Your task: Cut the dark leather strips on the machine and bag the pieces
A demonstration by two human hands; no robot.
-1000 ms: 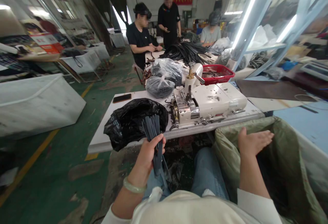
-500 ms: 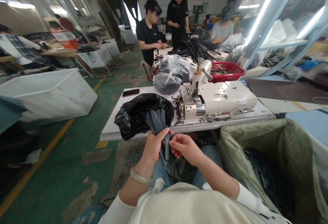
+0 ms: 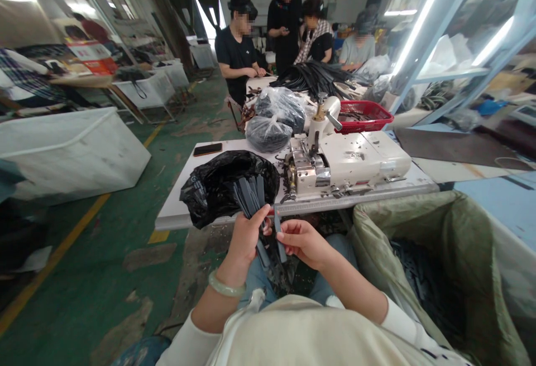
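Note:
My left hand (image 3: pixel 245 237) is closed round a fanned bundle of dark grey strips (image 3: pixel 250 194), held upright below the table edge. My right hand (image 3: pixel 302 241) pinches one single grey strip (image 3: pixel 278 236) that stands a little apart from the bundle on its right. Both hands hover over my lap in blue jeans. A crumpled black plastic bag (image 3: pixel 226 186) lies on the white table (image 3: pixel 176 210) just behind the bundle. A cream-white machine (image 3: pixel 347 163) sits on the table to the right of the bag.
A large green sack (image 3: pixel 444 232) with dark strips inside stands at my right. A phone (image 3: pixel 207 149), clear bags of dark parts (image 3: pixel 274 118) and a red basket (image 3: pixel 362 116) lie farther back. Several people work at the far table. A white tub (image 3: pixel 71 151) stands at left.
My right hand came back from over the green sack to the bundle and pinched one strip, which now stands apart from the rest. The left hand kept its hold.

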